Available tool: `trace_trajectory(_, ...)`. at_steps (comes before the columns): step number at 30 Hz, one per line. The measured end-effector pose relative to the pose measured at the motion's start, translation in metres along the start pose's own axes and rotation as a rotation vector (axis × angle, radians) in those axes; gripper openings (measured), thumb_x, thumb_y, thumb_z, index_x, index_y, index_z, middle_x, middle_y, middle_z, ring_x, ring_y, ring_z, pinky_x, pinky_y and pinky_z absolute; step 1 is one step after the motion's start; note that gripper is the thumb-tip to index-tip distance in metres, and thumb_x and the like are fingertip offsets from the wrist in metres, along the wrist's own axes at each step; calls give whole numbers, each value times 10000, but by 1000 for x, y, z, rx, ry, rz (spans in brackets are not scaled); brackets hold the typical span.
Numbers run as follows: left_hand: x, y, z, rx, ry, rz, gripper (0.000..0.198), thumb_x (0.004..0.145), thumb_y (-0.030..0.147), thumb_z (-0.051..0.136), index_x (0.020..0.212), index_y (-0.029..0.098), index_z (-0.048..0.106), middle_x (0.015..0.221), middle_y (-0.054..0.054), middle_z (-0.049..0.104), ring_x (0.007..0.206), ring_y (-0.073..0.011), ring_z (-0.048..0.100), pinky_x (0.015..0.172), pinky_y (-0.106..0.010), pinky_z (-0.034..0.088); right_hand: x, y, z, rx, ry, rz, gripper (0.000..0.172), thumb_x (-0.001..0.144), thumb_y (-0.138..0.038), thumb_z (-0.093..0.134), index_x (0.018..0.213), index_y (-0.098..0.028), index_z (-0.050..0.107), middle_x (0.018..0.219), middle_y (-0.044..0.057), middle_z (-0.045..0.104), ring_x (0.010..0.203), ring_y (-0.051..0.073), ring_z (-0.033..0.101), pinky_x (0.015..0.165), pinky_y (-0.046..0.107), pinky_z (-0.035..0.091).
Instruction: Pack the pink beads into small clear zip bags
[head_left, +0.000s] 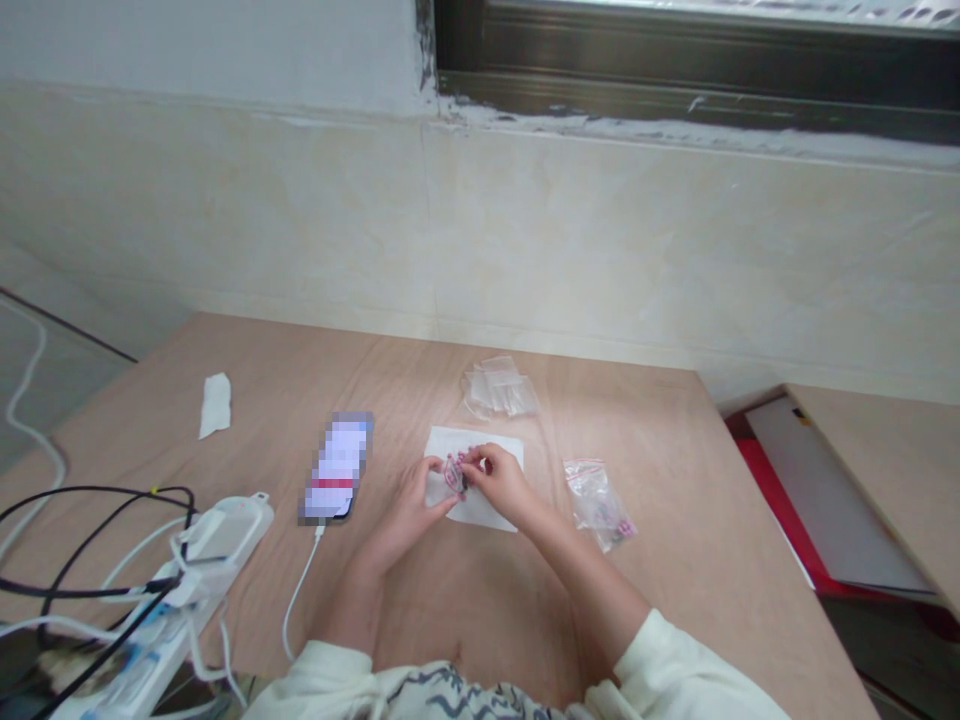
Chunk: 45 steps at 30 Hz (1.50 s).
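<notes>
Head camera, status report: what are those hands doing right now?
Left hand and right hand pinching small pink item together. Above white paper sheet. Plastic zip bag off to the right.

Your left hand and right hand hide most of the small pink item. The phone is blurred past reading, the zip bag's contents are too small to tell, and the power strip runs off the picture's bottom-left corner.

No text is legible on the small plastic bags or phone.
</notes>
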<state>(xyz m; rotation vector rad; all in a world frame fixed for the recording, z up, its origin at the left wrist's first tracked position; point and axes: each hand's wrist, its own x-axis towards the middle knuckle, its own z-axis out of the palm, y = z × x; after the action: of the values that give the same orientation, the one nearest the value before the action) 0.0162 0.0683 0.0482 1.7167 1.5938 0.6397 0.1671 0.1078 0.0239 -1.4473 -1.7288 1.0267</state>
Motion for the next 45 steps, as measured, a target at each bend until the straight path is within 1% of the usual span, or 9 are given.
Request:
trace_trajectory(2,1,0,1,-5,-4,-4,386,641,266,594,974,173,422,990,-77,522,969,-216,487,834,-342,372,-2,-3,-2,71,-48,3,40,682,-195,541,687,-167,570,685,13,590,607,120,519,572,229,399)
trace_trajectory(7,1,2,0,0,2,-10,384,632,265,598,958,155,427,981,-84,524,964,-212,484,851,-340,358,11,9,-3,-131,118,73,90,685,-149,518,758,-145,570,730,49,572,712,156,515,671,274,395)
trace_trajectory(15,-1,2,-2,20,4,-30,391,635,282,589,970,167,423,994,-76,520,968,-211,486,845,-336,366,24,19,3,-268,73,41,73,668,-103,521,672,-157,570,723,53,552,742,165,498,680,272,381)
trace_trajectory(19,0,1,-2,18,-4,-27,401,635,293,594,974,170,419,998,-78,521,978,-215,482,851,-345,359,18,10,-1,-202,85,38,56,672,-118,538,647,-152,573,690,47,570,693,156,507,656,267,385)
trace_trajectory(24,2,-2,1,0,26,-1,389,625,281,601,960,181,430,973,-63,533,957,-210,496,833,-336,370,-1,-3,-4,2,-47,-65,66,672,-203,585,730,-173,598,708,24,591,668,139,528,628,247,397)
trace_trajectory(28,1,-3,1,-14,53,-2,408,609,293,614,957,183,432,962,-57,532,955,-210,497,820,-330,380,-11,6,-6,-113,-9,-53,73,655,-130,585,714,-171,597,735,35,573,748,162,508,687,282,386)
trace_trajectory(32,0,-1,0,-5,34,-24,421,612,304,614,965,172,426,973,-71,528,969,-217,490,821,-335,381,-15,17,-7,-178,-46,-63,119,654,-77,565,710,-174,605,769,42,560,779,162,490,699,276,378)
trace_trajectory(36,-1,-1,0,-1,34,-8,393,630,299,600,960,183,422,977,-61,524,969,-207,489,833,-333,374,-15,17,-5,-214,-61,-66,154,653,-51,546,723,-177,602,783,41,550,783,156,482,687,264,375)
trace_trajectory(45,-1,-3,0,-13,38,1,398,625,305,599,966,188,431,972,-51,530,965,-203,494,846,-320,367,-10,18,-8,-220,-36,-44,59,655,-101,569,653,-160,569,722,36,551,737,153,484,667,263,375)
